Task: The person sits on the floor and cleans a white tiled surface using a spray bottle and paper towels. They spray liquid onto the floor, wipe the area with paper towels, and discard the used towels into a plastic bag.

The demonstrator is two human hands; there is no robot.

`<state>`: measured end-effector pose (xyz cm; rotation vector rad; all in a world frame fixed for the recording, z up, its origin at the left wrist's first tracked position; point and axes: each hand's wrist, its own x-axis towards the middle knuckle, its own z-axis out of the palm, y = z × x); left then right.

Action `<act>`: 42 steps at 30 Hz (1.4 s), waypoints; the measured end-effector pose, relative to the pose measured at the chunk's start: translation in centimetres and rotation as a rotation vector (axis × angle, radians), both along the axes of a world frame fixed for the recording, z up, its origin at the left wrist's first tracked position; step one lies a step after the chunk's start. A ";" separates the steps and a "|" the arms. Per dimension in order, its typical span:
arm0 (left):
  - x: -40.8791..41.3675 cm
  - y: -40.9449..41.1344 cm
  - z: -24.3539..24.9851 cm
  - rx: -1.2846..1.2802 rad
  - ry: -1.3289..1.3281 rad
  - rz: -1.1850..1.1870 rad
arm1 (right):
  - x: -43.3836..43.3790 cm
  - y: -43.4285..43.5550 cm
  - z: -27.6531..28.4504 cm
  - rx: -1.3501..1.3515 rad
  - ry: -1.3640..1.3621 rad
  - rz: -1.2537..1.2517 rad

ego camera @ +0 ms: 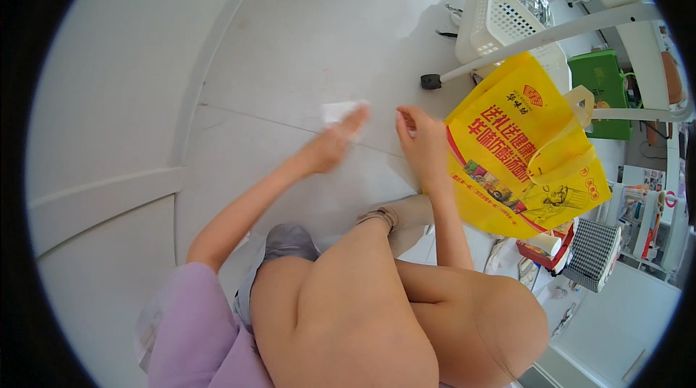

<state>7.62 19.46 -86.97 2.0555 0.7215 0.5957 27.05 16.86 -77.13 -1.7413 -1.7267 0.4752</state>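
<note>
My left hand [333, 144] is blurred above the pale floor, with a thin white sheet [334, 112], perhaps a tissue, gripped at its fingers. The sheet sticks out on both sides of the fingertips. A short way to the right, my right hand [423, 143] is raised with its fingers curled and the thumb close to the index finger. Whether anything small is pinched there cannot be made out. Right beside that hand stands a yellow shopping bag [484, 132] with red printing and a loop handle.
A white wheeled frame with a black caster [430, 81] stands beyond the bag. Behind its bar is a white perforated basket [503, 16]. A green bag [601, 89] and a checkered box [591, 252] are at the right. The wall [125, 62] bounds the left side.
</note>
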 end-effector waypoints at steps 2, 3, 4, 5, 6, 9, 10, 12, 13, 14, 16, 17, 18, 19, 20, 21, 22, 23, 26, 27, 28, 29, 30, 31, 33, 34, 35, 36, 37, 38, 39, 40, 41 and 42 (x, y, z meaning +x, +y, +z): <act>3.6 -1.3 -0.8 0.258 0.181 -0.318 | -0.4 0.8 -1.5 0.002 0.049 0.024; 5.0 -1.6 -2.2 0.459 0.281 -0.503 | -0.2 1.1 -2.0 -0.005 0.052 0.014; 5.3 -1.8 -2.8 0.503 0.270 -0.534 | 0.2 1.3 -2.5 -0.014 0.061 0.003; 5.1 -2.0 -3.3 0.547 0.260 -0.563 | 0.6 1.4 -2.9 -0.023 0.070 -0.007; 4.7 -2.1 -3.8 0.589 0.249 -0.597 | 1.0 1.5 -3.4 -0.038 0.076 -0.014; 2.0 -0.1 -4.0 0.504 0.231 -0.677 | 1.2 0.9 -4.1 -0.075 0.111 -0.041; 0.7 1.1 -3.8 0.441 0.278 -0.699 | 1.2 0.9 -4.2 -0.077 0.127 -0.043; -2.8 3.4 -4.1 0.355 0.305 -0.579 | 1.2 0.8 -4.3 -0.086 0.152 -0.061; -4.8 4.4 -3.5 0.300 0.354 -0.484 | 1.3 0.7 -4.3 -0.094 0.160 -0.077; -6.6 5.4 -3.1 0.310 0.407 -0.419 | 1.5 0.5 -4.2 -0.101 0.165 -0.097; -9.5 6.4 -1.4 0.211 0.491 -0.223 | 1.8 0.3 -3.7 -0.121 0.139 -0.113; -10.7 6.7 -1.4 0.227 0.506 -0.198 | 1.9 0.3 -3.3 -0.129 0.125 -0.118; -11.9 7.2 -0.9 0.244 0.526 -0.168 | 1.9 0.3 -3.1 -0.118 0.124 -0.119; -12.7 7.5 -0.6 0.262 0.545 -0.138 | 1.9 0.2 -2.9 -0.107 0.122 -0.119; -12.7 7.6 -0.6 0.230 0.504 -0.120 | 2.0 0.2 -2.6 -0.096 0.121 -0.120; -12.6 7.5 -0.9 0.210 0.468 -0.077 | 1.9 0.3 -2.3 -0.094 0.130 -0.105; -12.9 7.2 -1.5 0.190 0.441 -0.031 | 1.5 0.4 -2.1 -0.093 0.148 -0.084; -13.4 7.0 -1.9 0.170 0.415 0.017 | 1.0 0.4 -1.8 -0.093 0.167 -0.061; -13.9 7.3 -0.5 -0.320 0.313 0.365 | 1.0 1.6 -1.4 -0.171 0.414 0.045; -13.7 6.9 0.6 -0.380 0.227 0.474 | 1.3 2.0 -1.0 -0.155 0.398 0.067; -12.6 5.5 3.5 -0.294 0.077 0.555 | 2.5 2.3 -0.2 -0.134 0.370 0.068; -12.9 3.9 5.7 -0.144 -0.004 0.627 | 2.6 2.9 0.7 -0.111 0.355 0.090; -13.3 2.2 7.6 0.012 -0.075 0.700 | 2.6 3.4 1.5 -0.098 0.368 0.106; -14.2 0.2 8.7 0.226 -0.075 0.750 | 2.0 4.0 2.3 -0.087 0.390 0.133; -14.8 -3.4 5.7 0.320 0.122 0.757 | 1.4 4.3 3.7 -0.069 0.412 0.163; -14.7 -5.1 3.8 0.265 0.178 0.708 | 0.7 4.4 4.0 -0.073 0.438 0.183; -13.8 -6.6 1.6 0.204 0.228 0.661 | 0.2 4.5 4.3 -0.080 0.458 0.205; -12.7 -7.5 -1.1 -0.012 0.374 0.777 | -0.5 4.7 4.4 -0.096 0.503 0.240; -11.5 -8.1 -3.3 -0.234 0.511 0.890 | -1.1 4.8 4.3 -0.112 0.545 0.278; -10.2 -8.5 -4.3 -0.167 0.493 0.940 | -1.3 5.1 4.1 -0.127 0.578 0.311; -9.0 -8.6 -5.2 -0.098 0.473 0.987 | -1.7 5.6 4.2 -0.123 0.567 0.330; -7.8 -9.3 -5.5 -0.047 0.463 1.022 | -2.2 5.4 4.4 -0.138 0.559 0.336; -7.0 -9.1 -5.9 -0.049 0.412 0.997 | -2.6 5.4 4.3 -0.153 0.552 0.342; -6.0 -8.1 -5.7 -0.049 0.353 0.962 | -2.4 5.7 3.7 -0.150 0.593 0.344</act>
